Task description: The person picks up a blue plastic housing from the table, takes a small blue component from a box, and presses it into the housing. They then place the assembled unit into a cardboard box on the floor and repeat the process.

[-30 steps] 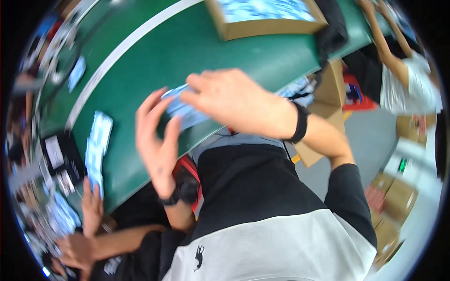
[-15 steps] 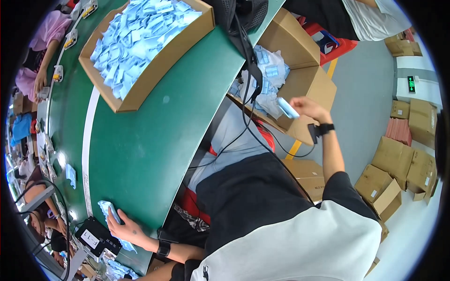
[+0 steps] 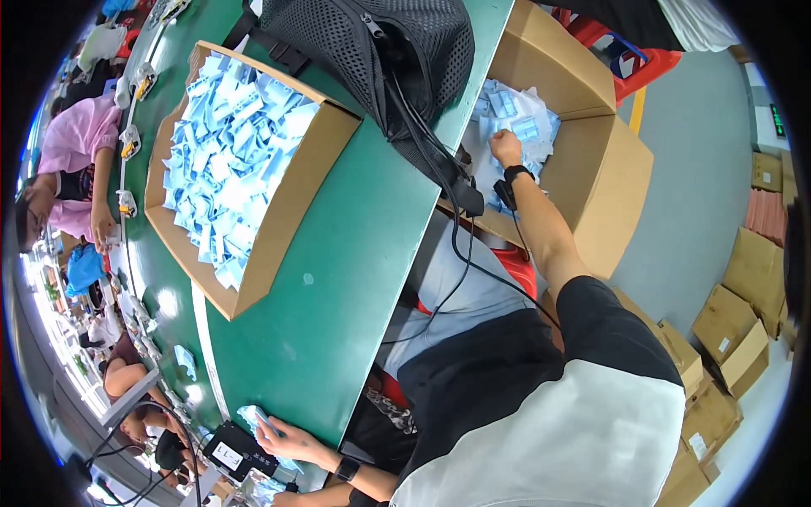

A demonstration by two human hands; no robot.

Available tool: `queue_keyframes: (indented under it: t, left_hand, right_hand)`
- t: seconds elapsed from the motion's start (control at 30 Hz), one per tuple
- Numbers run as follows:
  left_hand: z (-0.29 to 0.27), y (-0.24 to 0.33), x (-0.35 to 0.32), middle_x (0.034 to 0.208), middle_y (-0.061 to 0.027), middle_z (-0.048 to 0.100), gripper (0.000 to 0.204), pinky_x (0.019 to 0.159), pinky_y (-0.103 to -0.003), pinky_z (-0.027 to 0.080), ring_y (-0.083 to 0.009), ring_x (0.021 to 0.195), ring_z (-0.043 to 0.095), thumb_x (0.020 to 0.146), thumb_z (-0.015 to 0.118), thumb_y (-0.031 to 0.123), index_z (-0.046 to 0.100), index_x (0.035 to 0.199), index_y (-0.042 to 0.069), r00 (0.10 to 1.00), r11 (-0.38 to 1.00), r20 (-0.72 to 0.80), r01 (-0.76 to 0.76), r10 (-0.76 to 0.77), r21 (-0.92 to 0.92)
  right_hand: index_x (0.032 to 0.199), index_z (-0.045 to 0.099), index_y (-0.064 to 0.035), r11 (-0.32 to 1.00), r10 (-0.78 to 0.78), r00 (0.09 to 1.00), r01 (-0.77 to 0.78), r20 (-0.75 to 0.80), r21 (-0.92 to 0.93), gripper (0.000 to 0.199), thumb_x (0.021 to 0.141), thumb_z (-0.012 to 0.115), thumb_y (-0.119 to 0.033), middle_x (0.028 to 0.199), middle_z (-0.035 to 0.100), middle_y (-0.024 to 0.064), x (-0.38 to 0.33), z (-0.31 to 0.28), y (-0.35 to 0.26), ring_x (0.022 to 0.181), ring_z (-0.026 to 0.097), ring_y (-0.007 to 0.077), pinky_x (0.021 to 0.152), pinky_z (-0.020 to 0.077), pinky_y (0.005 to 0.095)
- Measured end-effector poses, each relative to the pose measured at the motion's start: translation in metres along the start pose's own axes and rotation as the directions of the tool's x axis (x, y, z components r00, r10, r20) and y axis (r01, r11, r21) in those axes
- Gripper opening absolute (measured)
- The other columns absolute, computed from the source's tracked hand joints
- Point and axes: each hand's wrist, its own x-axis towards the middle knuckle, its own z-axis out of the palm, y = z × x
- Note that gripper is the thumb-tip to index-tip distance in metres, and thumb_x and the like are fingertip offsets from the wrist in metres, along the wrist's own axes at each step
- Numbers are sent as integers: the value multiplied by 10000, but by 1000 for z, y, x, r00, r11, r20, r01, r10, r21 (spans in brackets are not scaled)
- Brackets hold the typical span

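My left hand [image 3: 291, 442] rests low on the green table [image 3: 312, 338], its fingers closed round a crumpled light-blue packet [image 3: 252, 414]. A black device [image 3: 241, 452] with a white label lies just beside it. Out to the right, my right hand [image 3: 505, 148] is down inside an open cardboard box [image 3: 583, 169], curled closed above light-blue packets [image 3: 525, 128] and thin whitish plastic. Whatever its fingers hold, if anything, is hidden. A black band with a small device is on that wrist.
A cardboard tray [image 3: 279, 228] heaped with light-blue pieces stands on the table. Behind it sits a black mesh bag [image 3: 380, 51], with cables hanging across my lap. Co-workers [image 3: 80, 160] sit along the far left. Cartons [image 3: 735, 321] are stacked at right.
My right hand has moved from the box's near edge, where it held a light-blue packet, down into the box. The view has shifted; my left hand keeps its packet.
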Motion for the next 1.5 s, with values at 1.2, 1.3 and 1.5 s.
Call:
queue_keyframes:
  t: [1.2,1.3,1.5]
  left_hand:
    - [-16,12,2,1286,-291,654,415,924,-501,567,-435,1072,666,1035,693,289,708,1195,-93,999,991,-36,21,-26,-135]
    - [-13,-1,1,1267,-307,664,318,964,-524,546,-454,1108,659,1022,703,195,713,1154,-94,997,996,-71,-6,0,-92]
    - [-13,38,6,1312,-255,656,401,1061,-473,479,-390,1218,619,1061,645,245,684,1319,-59,982,968,36,190,-186,-166]
  right_hand:
    - [1473,427,27,918,-238,971,235,32,-321,959,717,911,-309,1306,550,220,-12,32,-40,1210,575,406,966,567,487]
    - [1529,362,45,815,-450,878,478,161,-327,1050,696,917,-275,1296,535,221,-21,56,-46,1187,577,402,962,565,481]
    - [1557,371,18,842,-533,836,539,129,-16,1033,719,906,-264,1409,482,264,9,48,-6,1245,547,442,1016,529,486]
